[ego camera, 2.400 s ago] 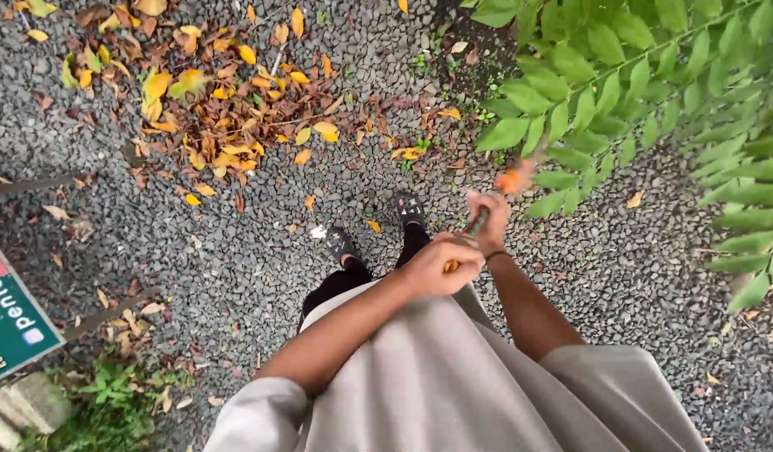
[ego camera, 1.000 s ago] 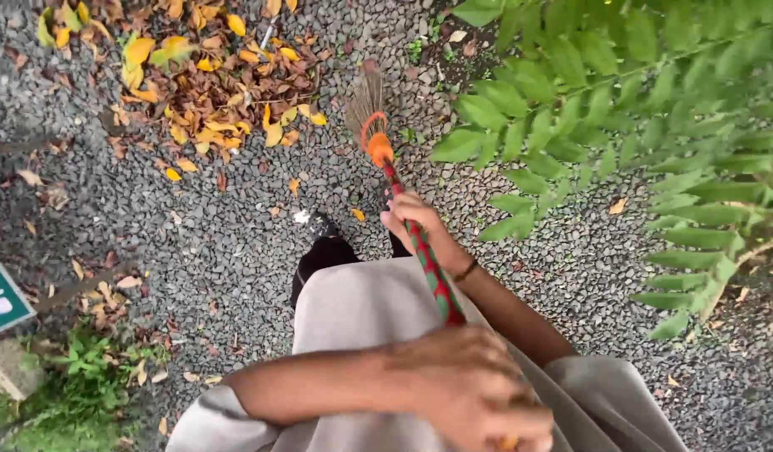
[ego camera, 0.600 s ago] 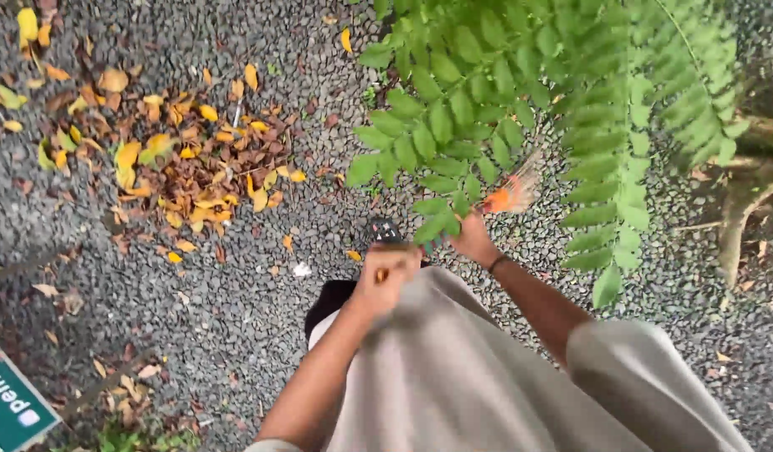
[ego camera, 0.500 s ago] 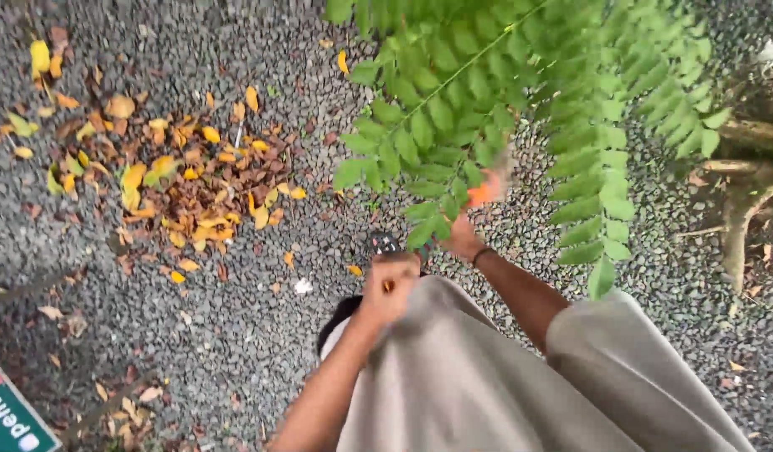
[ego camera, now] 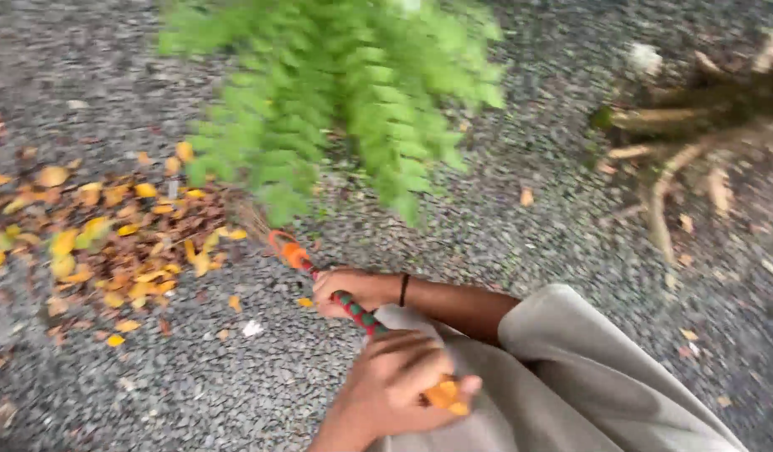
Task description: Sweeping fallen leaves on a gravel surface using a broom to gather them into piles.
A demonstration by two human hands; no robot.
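The person stood on dark gravel (ego camera: 520, 251) with both hands on a broom (ego camera: 336, 293). The right hand (ego camera: 353, 290) was the forward one, its fingers (ego camera: 334, 285) curled tight around the red-and-green wrapped handle just behind the orange collar (ego camera: 288, 249) where the bristles start. A thin dark band (ego camera: 402, 290) circled that wrist. The left hand (ego camera: 403, 387) sat nearer the body, just behind the right hand, with its fingers (ego camera: 412, 356) folded shut over the upper part of the same handle; the orange end cap (ego camera: 448, 395) of the handle showed beside the thumb. So both hands were closed on the broom, neither one loose.

From the right fingers the handle ran forward and to the left, and the bristles (ego camera: 251, 219) were too blurred to make out clearly, partly lost under the greenery. They reached the near edge of a pile of yellow and brown fallen leaves (ego camera: 110, 243), which spread out to the left of the fingers. A single small white scrap (ego camera: 252, 328) lay on the stones to the left of the right hand.

Ahead of both hands hung a leafy green branch (ego camera: 336, 109), smeared by motion. Well off to the right of the fingers were pale tree roots (ego camera: 680, 159) across the gravel. A loose grey garment (ego camera: 587, 368) covered the person behind the hands.
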